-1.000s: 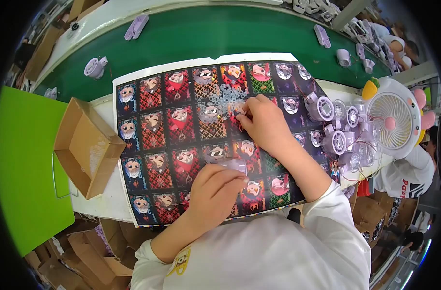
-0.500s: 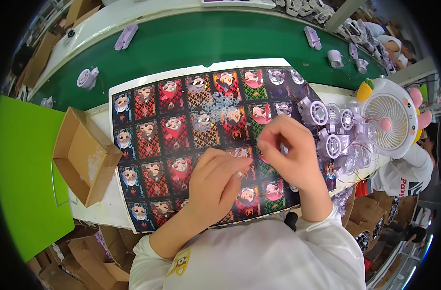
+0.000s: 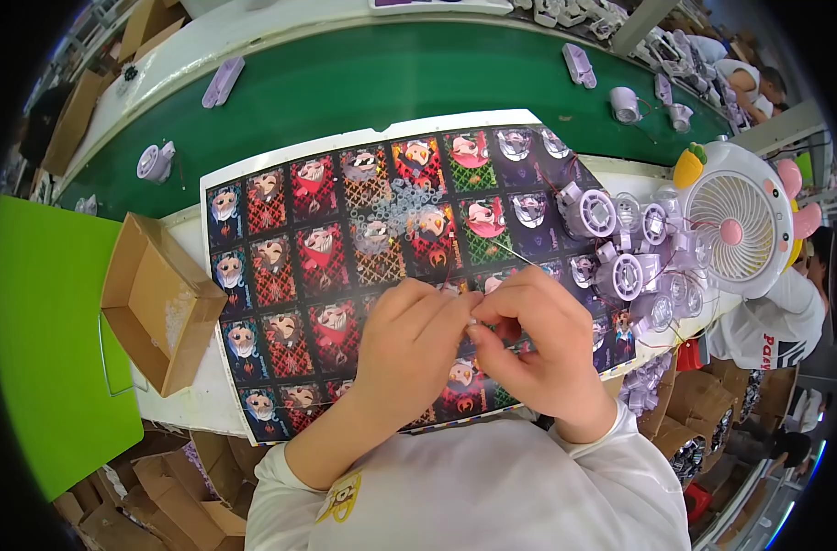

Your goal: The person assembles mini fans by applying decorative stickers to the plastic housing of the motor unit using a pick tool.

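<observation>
Counter [image 3: 187, 407], one, white, beside a green belt [image 3: 391, 78] and bearing the items below.
Printed sheet [image 3: 334, 349], one, dark; eight cartoon columns along its far edge, four rows down its left side; hands and forearms cover its near middle.
Clear rings [image 3: 409, 207], one loose pile, uncounted, on the sheet beyond the hands.
Cardboard tray [image 3: 129, 303], one, at the sheet's left edge, small translucent bits inside.
Lilac housings [image 3: 598, 214], one crowded cluster, three with ring faces showing, among clear cups; it stands just beside the right hand and covers the sheet's right side.
White fan [image 3: 744, 220], one, beyond the cluster, with a carrot-shaped ornament [image 3: 690, 165].
Long lilac casings [image 3: 223, 83], two, on the belt, well apart.
Green panel [image 3: 56, 340], one, far left.
Co-workers, at least two, at right.
Left hand [image 3: 409, 344], one: fingers curled, palm hidden; what its grip holds cannot be told.
Right hand [image 3: 549, 344], one: thumb and forefinger bent close together; whether that grip is closed on anything cannot be told.
Pale speck [image 3: 472, 323], one, where the fingertips meet above the sheet, too small to identify.
Thin rod [image 3: 516, 253], one, slanting just beyond the right hand.
</observation>
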`<state>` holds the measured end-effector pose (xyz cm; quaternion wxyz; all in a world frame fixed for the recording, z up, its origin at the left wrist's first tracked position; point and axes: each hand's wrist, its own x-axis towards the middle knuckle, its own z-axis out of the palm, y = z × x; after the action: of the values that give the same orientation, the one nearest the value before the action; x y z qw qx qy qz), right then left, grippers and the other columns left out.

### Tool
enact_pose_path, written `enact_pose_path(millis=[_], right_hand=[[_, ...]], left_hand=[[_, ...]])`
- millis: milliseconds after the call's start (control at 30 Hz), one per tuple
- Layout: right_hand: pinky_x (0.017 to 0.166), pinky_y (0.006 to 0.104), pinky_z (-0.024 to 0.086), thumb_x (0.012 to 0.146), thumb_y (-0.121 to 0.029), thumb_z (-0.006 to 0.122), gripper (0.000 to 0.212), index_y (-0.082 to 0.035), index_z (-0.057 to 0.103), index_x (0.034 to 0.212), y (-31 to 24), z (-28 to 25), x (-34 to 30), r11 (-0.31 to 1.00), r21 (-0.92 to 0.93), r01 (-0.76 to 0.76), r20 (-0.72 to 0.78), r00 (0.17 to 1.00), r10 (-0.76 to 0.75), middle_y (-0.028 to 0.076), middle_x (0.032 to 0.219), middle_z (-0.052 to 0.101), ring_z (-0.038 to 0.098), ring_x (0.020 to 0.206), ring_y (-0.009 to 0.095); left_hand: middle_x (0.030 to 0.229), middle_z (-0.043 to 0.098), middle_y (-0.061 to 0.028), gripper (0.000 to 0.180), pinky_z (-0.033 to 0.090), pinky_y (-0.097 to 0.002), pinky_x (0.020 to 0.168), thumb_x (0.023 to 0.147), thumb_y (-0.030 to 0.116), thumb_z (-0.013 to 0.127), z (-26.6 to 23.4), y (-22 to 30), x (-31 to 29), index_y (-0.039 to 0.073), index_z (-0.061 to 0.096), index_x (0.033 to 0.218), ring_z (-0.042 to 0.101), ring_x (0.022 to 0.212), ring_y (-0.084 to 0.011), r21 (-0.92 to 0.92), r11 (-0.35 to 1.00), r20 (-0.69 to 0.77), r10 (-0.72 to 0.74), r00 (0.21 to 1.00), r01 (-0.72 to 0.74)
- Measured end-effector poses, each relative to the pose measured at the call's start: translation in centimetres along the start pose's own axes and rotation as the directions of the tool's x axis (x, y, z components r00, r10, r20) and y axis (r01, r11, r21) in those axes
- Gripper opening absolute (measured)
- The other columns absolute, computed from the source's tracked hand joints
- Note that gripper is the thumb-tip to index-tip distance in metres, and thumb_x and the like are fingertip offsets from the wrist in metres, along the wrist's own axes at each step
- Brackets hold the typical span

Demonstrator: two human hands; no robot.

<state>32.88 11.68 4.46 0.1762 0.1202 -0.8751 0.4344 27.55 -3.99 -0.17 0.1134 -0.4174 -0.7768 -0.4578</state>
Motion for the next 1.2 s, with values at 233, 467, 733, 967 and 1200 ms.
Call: enact_pose_path(millis=[233,467,733,967,1200], right_hand=[[0.054,0.0334,0.047,0.073,0.007,0.071,0.022,0.0,0.062,0.093,0.0,-0.7,-0.2,0.993,0.005,-0.121,0.089,0.989,0.12,0.011,0.078,0.057,0.058,0.065,0.024],[0.05,0.0257,0.04,0.078,0.007,0.069,0.008,0.0,0.067,0.081,1.1,-0.4,-0.6,0.97,0.132,-0.205,-0.075,0.973,0.216,0.009,0.074,0.059,0.055,0.058,0.013],[0.064,0.0205,0.042,0.09,0.003,0.06,0.014,0.002,0.064,0.103,4.6,1.4,-2.2,0.133,0.884,-0.448,0.29,0.749,0.596,0.003,0.088,0.064,0.054,0.073,0.007],[0.059,0.0283,0.049,0.083,0.006,0.065,0.017,-0.001,0.066,0.098,4.0,4.1,-2.2,0.968,0.111,-0.224,0.004,0.974,0.225,0.008,0.087,0.059,0.06,0.071,0.016],[0.059,0.0335,0.05,0.078,0.008,0.066,0.017,-0.002,0.066,0.092,3.8,4.0,-1.8,0.995,-0.045,-0.094,-0.009,0.996,0.093,0.011,0.087,0.06,0.061,0.068,0.025]], left_hand=[[0.088,0.064,-0.0098,0.034,0.051,-0.0389,0.068,0.072,0.006,0.066,0.7,-0.8,-1.0,-0.001,0.063,0.105,0.061,0.082,-0.0272,0.078,0.989,-0.053,0.133,0.99,-0.129],[0.099,0.065,-0.0138,0.032,0.053,-0.0428,0.082,0.072,0.006,0.067,1.4,-2.8,-1.8,-0.001,0.061,0.102,0.061,0.094,-0.0322,0.07,0.994,-0.005,0.087,0.996,-0.086],[0.103,0.065,-0.0162,0.031,0.049,-0.0441,0.082,0.076,0.002,0.061,2.0,-3.7,-2.4,0.0,0.063,0.107,0.06,0.096,-0.0359,-0.12,0.97,0.117,-0.2,0.973,0.213],[0.102,0.065,-0.0163,0.034,0.049,-0.0409,0.08,0.08,0.001,0.057,2.5,-4.0,-2.8,-0.002,0.065,0.113,0.061,0.089,-0.033,-0.297,0.909,0.117,-0.27,0.956,0.293],[0.102,0.064,-0.0172,0.036,0.049,-0.0391,0.081,0.081,0.003,0.057,2.5,-3.7,-3.0,-0.004,0.064,0.116,0.06,0.091,-0.0329,-0.346,0.864,0.15,-0.334,0.931,0.366]])
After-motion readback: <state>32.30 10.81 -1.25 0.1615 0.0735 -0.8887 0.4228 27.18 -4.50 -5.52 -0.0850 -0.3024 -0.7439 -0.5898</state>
